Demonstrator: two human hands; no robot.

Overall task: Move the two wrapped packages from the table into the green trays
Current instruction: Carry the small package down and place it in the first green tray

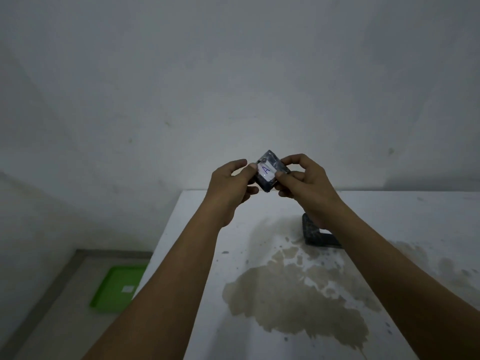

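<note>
With both hands, left (230, 181) and right (302, 179), we pinch the labelled package (270, 170) by its edges above the stained tabletop (389, 255), so its slick wrap may slip before the green tray (117, 289) on the floor beside it.

Single head-worn view, forward and down, close over white table (389, 216).

Bare room: stained table (298, 294), blank wall (233, 74)
</note>
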